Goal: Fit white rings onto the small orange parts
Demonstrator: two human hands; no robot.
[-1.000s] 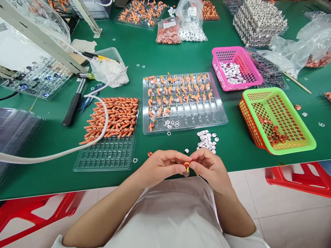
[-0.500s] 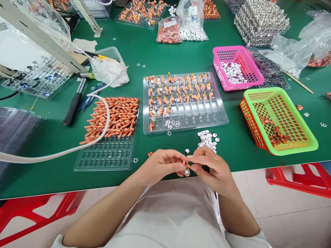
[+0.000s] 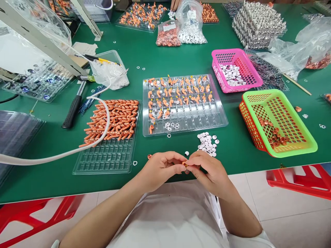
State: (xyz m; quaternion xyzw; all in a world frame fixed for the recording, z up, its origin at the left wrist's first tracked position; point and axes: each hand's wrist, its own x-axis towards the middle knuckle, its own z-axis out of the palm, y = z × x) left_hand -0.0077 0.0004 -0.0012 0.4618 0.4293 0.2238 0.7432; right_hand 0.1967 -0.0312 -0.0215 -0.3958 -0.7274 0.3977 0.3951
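Observation:
Close to the table's front edge, my left hand (image 3: 161, 170) and my right hand (image 3: 208, 170) meet fingertip to fingertip. Between them is a small orange earbud part (image 3: 185, 164), pinched by both hands and mostly covered by the fingers. Just beyond the fingers lie one loose white disc (image 3: 187, 153) and a pile of white round discs (image 3: 207, 143). Beside my left hand an orange piece (image 3: 149, 156) rests on the table. Past the hands, a clear tray (image 3: 186, 119) holds rows of orange earbud parts with yellow tips and several white rings.
Orange stemmed shells fill much of another clear tray (image 3: 103, 162) on the left, crossed by a white hose (image 3: 77, 146). A hammer (image 3: 73, 108) lies beyond. At right stand a pink basket (image 3: 238, 55) and a green basket (image 3: 297, 151). Another person's hand (image 3: 174, 4) shows at the back.
My right fingers have closed in on the left fingertips, covering more of the earbud part. Its round face, seen before, is now mostly hidden. A person's hand has appeared at the far edge.

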